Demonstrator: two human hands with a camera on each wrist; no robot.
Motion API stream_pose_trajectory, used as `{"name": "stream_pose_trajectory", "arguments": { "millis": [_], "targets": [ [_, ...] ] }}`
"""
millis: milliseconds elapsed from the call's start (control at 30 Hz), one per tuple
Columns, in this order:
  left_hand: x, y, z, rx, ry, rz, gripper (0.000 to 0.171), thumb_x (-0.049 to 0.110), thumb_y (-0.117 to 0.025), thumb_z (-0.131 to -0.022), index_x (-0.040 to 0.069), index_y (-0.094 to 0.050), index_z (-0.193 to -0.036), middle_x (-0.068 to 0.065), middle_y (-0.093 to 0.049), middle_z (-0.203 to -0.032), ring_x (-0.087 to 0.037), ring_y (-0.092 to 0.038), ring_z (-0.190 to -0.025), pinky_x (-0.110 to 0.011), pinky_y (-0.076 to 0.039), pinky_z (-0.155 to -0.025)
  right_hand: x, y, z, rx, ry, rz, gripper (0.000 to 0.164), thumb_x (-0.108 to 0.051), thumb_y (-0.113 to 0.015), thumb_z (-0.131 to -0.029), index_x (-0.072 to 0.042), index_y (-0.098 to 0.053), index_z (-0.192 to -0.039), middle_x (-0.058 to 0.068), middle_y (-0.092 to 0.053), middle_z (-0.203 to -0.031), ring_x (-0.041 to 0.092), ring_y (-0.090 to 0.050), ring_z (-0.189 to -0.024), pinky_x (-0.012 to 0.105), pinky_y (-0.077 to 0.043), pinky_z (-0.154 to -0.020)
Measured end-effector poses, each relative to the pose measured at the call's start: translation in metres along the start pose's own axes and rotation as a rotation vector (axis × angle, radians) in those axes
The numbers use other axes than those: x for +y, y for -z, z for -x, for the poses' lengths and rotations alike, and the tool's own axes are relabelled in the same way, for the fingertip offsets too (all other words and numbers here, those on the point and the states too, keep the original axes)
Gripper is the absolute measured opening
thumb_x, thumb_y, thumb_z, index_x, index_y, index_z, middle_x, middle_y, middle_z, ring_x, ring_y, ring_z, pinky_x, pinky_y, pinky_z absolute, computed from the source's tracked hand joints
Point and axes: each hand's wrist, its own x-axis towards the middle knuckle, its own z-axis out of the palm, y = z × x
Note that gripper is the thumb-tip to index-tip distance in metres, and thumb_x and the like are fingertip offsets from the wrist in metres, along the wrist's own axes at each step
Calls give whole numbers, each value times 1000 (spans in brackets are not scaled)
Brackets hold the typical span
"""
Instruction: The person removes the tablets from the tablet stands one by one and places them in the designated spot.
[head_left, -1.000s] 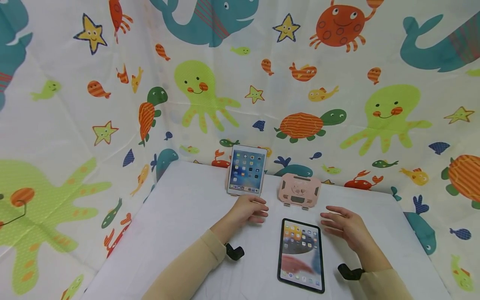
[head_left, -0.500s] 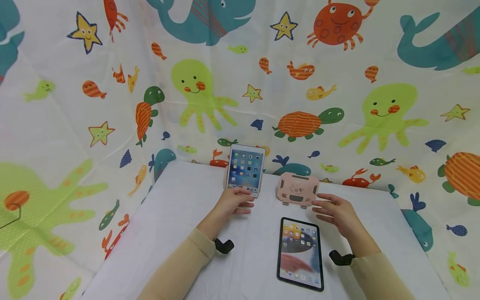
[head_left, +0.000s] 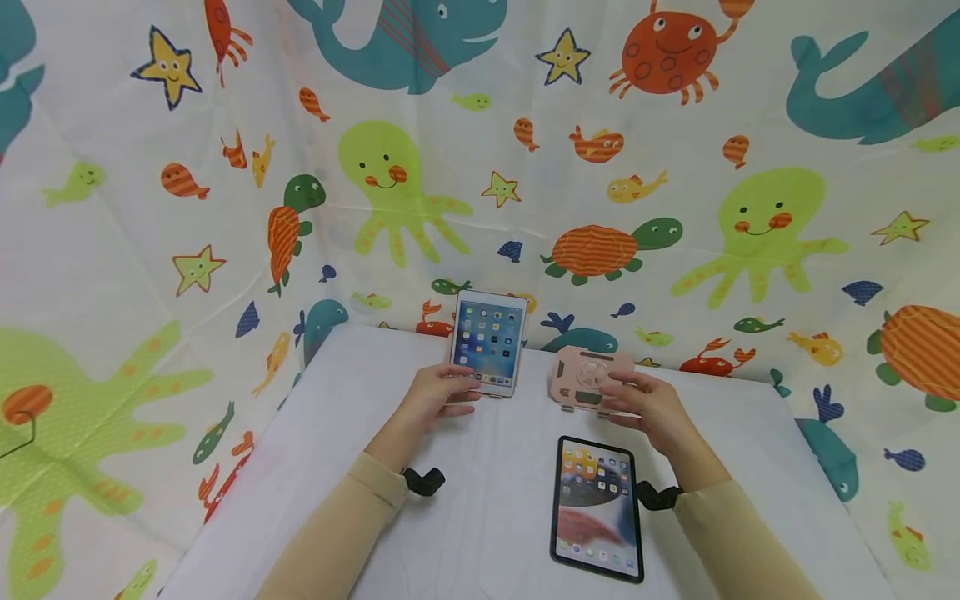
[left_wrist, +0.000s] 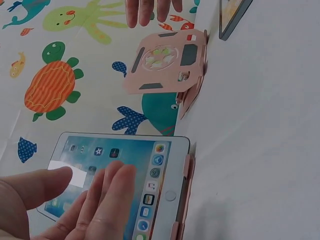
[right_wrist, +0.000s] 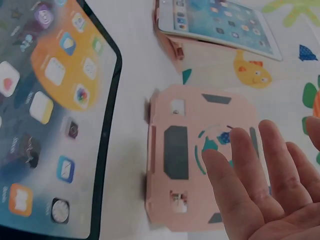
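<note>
A white-framed tablet (head_left: 487, 337) leans upright on a pink stand at the back of the table. My left hand (head_left: 435, 396) is at its lower left corner, fingers loosely extended and holding nothing; in the left wrist view the fingers overlap the tablet's screen (left_wrist: 142, 180). To the right stands a second pink tablet stand (head_left: 573, 379), with grey pads and a round cut-out. In front of its right side is my right hand (head_left: 648, 408), fingers spread and empty, overlapping the stand (right_wrist: 175, 150) in the right wrist view. A black-framed tablet (head_left: 597, 508) lies flat nearer me, its screen lit.
The white-covered table (head_left: 480, 500) meets a curtain (head_left: 450, 208) printed with sea animals behind and at the left. Black wrist straps (head_left: 425, 482) show on both forearms, below beige sleeves.
Both hands have moved left and the right one also forward, from beside the black tablet to the pink stand. The left hand has come to the white tablet's lower left corner. The tablets stay put.
</note>
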Motion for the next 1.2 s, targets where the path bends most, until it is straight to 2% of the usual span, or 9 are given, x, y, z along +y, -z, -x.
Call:
{"name": "stream_pose_trajectory", "arguments": {
  "millis": [167, 333, 467, 700, 900, 1033, 1200],
  "targets": [
    [6, 13, 0, 41, -14, 5, 44, 18, -75, -102, 6, -64, -143, -20, -76, -131, -31, -80, -108, -40, -69, -85, -4, -6, -5, -34, 21, -29, 69, -41, -72, -104, -9, -49, -160, 21, -55, -159, 31, -72, -128, 49, -59, -109],
    [12, 22, 4, 53, -10, -5, 49, 20, -77, -101, 7, -63, -145, -20, -76, -132, -39, -76, -120, -39, -69, -85, -8, -14, -12, -33, 30, -33, 63, -38, -72, -105, -11, -51, -159, 14, -66, -150, 26, -75, -124, 49, -59, -111],
    [14, 29, 5, 78, -8, -9, 48, 20, -74, -103, 8, -61, -148, -21, -74, -137, -38, -75, -122, -38, -69, -86, -13, -21, -17, -34, 54, -53, 58, -33, -72, -105, -10, -54, -156, 7, -73, -139, 27, -76, -123, 50, -59, -111],
    [14, 39, 4, 110, -12, -7, 47, 22, -71, -105, 5, -62, -147, -23, -69, -143, -37, -73, -126, -36, -68, -87, -15, -27, -21, -48, 75, -99, 58, -28, -70, -107, -6, -51, -157, 6, -78, -133, 27, -77, -121, 50, -59, -108],
    [19, 48, 2, 165, -62, 20, 46, 18, -72, -104, 4, -62, -146, -22, -65, -147, -38, -71, -129, -33, -67, -90, -18, -35, -26, -85, 97, -123, 61, -32, -69, -107, -9, -50, -159, 10, -71, -144, 25, -74, -126, 51, -54, -114],
    [23, 52, -2, 162, -102, 33, 46, 15, -70, -104, 3, -60, -148, -23, -62, -151, -31, -72, -126, -36, -65, -98, -21, -40, -31, -91, 121, -161, 60, -32, -68, -108, -8, -49, -159, 15, -63, -154, 25, -74, -127, 50, -54, -115],
    [29, 56, -7, 164, -127, 16, 48, 15, -69, -105, 4, -58, -151, -22, -58, -157, -31, -68, -131, -41, -61, -107, -25, -46, -36, -104, 146, -188, 56, -28, -67, -109, -9, -49, -158, 18, -60, -157, 30, -71, -132, 47, -57, -111]
  ]
}}
